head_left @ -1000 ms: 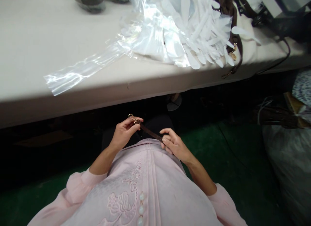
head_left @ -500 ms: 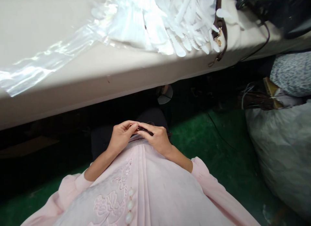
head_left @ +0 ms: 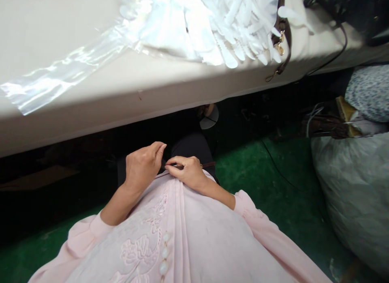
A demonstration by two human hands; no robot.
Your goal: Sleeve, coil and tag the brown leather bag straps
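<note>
My right hand (head_left: 190, 171) pinches a thin dark brown strap (head_left: 208, 164) between thumb and fingers, low in front of my waist. A bit of gold-coloured metal shows by its knuckles, and the strap's end runs out to the right over my dark-clad lap. Just left of it, my left hand (head_left: 142, 165) is closed and raised slightly higher, thumb pressed against the fingers. Whatever sits in that pinch is hidden against the dark background. The two hands are close but apart.
A cloth-covered table (head_left: 100, 92) runs across ahead. On it lie clear plastic sleeves (head_left: 69, 68), a heap of white strips (head_left: 243, 27) and another brown strap with gold clasps (head_left: 285, 48) hanging over the edge. A large pale sack (head_left: 352, 194) stands on the right.
My left hand has drawn away from the right hand, leftward and up, turning its back to view. The gold ring that showed between the fingertips is out of sight. More strap shows right of my right hand.
</note>
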